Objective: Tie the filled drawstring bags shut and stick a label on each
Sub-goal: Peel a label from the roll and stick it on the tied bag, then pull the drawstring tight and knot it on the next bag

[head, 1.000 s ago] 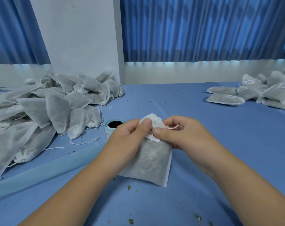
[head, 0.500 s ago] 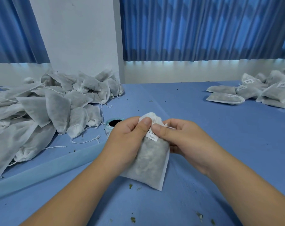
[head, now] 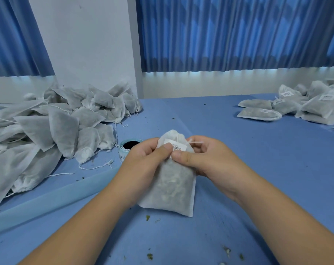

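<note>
Just right of the label roll [head: 128, 148], held upright over the table [head: 258, 169]: one filled bag [head: 171, 184], neck gathered, a barcode label [head: 176, 147] across its upper face. Bottom edge at or just above the table, hard to tell which. Clasped by the left hand [head: 145, 165] around the upper left side, thumb flat on the label's left end. Pinched by the right hand [head: 206, 159] on the other side, thumb pressing just below the label, fingers curled behind, a loop of string [head: 195, 142] poking out above them.

Probably light and soft: thin cloth, loose dry filling, easily squashed, prone to shedding crumbs. Best taken by the neck or upper sides, fingers behind as backing while smoothing the label down; no tugging on the string alone.

Well left of the roll, a heap of unlabelled bags [head: 57, 127]; far right of it, a group of labelled bags [head: 305, 108].
</note>
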The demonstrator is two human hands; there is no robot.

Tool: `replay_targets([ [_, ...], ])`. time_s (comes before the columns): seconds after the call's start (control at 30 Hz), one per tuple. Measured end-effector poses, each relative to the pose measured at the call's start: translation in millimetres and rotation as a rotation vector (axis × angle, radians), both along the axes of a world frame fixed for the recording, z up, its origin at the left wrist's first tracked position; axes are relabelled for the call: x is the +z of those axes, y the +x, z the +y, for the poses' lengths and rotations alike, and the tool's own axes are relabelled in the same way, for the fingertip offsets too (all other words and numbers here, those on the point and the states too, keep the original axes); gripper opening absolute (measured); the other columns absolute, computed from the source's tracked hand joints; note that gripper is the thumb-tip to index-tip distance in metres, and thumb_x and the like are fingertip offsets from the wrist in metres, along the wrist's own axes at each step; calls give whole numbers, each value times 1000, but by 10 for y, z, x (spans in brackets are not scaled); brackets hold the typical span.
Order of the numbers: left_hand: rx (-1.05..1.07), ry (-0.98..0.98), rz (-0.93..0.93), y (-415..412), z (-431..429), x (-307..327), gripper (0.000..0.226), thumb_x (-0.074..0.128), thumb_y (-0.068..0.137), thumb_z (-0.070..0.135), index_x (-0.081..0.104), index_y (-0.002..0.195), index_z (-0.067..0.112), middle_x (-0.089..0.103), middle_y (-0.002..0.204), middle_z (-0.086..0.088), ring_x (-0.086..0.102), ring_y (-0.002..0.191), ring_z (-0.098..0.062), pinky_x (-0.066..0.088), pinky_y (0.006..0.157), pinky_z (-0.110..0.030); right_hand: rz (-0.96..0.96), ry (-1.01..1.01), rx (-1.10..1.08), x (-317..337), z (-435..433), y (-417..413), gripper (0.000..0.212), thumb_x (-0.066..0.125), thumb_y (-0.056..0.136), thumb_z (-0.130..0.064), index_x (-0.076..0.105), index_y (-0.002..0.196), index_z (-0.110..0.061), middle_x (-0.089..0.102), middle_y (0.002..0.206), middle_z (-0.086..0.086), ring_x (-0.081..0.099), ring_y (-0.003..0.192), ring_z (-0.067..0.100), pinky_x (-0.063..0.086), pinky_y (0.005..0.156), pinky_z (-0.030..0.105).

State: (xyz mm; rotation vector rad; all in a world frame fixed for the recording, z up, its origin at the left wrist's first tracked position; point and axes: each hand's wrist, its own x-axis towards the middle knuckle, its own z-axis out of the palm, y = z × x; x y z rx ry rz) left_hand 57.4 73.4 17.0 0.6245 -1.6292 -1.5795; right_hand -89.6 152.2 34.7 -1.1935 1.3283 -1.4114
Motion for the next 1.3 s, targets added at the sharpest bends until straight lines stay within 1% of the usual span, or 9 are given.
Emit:
replay_targets([
  [0.1, -22, 34, 2, 8, -4, -8, 33, 63, 78, 28, 71, 97, 2, 71, 97, -21, 67, 86, -27, 50, 80, -40, 14, 16, -21, -16, -17, -31, 31, 80, 76, -17, 66, 98, -2, 75, 93, 8, 71, 79, 16, 56, 71, 29],
  [0.27, 36, 44, -8, 4, 6, 27, 19, 64, 78, 20, 75, 91, 12, 72, 95, -20, 67, 83, -27, 50, 78, -39, 31, 70, -14, -9, -43, -82, 21, 70, 86, -36, 69, 93, -17, 71, 79, -5, 66, 69, 10, 53, 61, 24],
  [0.5, 199, 179, 64, -109, -3, 97, 17, 57, 95, 15, 73, 91, 11, 75, 89, -12, 71, 74, -22, 56, 60, -28, 46, 154, 185, 10, 12, -223, 45, 76, 71, -29, 64, 113, -17, 74, 104, 9, 71, 91, 26, 57, 79, 42],
  [0.57, 177, 197, 44, -220, 13, 130, 23, 54, 98, 22, 71, 101, 8, 75, 96, -12, 72, 83, -24, 57, 67, -32, -32, 125, 118, 0, 5, -304, 36, 76, 76, -23, 66, 108, -13, 74, 99, 9, 72, 88, 26, 57, 78, 40],
  [0.63, 146, 209, 2, -362, 38, 159, 30, 49, 99, 27, 70, 109, 8, 74, 103, -11, 72, 88, -24, 56, 75, -35, -113, 100, 28, -3, 30, -433, 18, 71, 84, -19, 66, 99, -11, 71, 82, 6, 66, 64, 19, 51, 55, 28],
  [0.77, 135, 305, 31, -658, 107, 217, 23, 56, 95, 23, 62, 112, 9, 69, 103, -11, 68, 70, -22, 56, 66, -33, -199, 106, -185, -63, 154, -842, 8, 68, 87, -20, 66, 90, -13, 62, 62, 1, 48, 44, 13, 36, 40, 22],
  [1.0, 79, 372, 174, -1154, 222, 398, 16, 54, 97, 20, 61, 108, 12, 67, 102, -7, 71, 70, -22, 53, 61, -30, -674, -148, -729, 148, 414, -1849, 8, 64, 91, -5, 58, 93, 1, 60, 87, 13, 66, 76, 19, 57, 58, 20],
  [1.1, 48, 376, 194, -1219, 268, 419, 18, 56, 95, 21, 63, 109, 12, 68, 98, -5, 70, 66, -18, 53, 56, -27, -608, -50, -854, 44, 441, -1985, 12, 58, 92, -2, 53, 82, -1, 58, 84, 12, 65, 71, 19, 55, 52, 19],
  [1.3, 101, 361, 127, -950, 199, 448, 10, 58, 93, 19, 66, 97, 15, 65, 78, 0, 60, 55, -13, 46, 56, -27, -471, 39, -661, -31, 95, -1487, 10, 54, 93, -4, 55, 83, -4, 58, 74, 8, 67, 51, 14, 50, 49, 22],
])
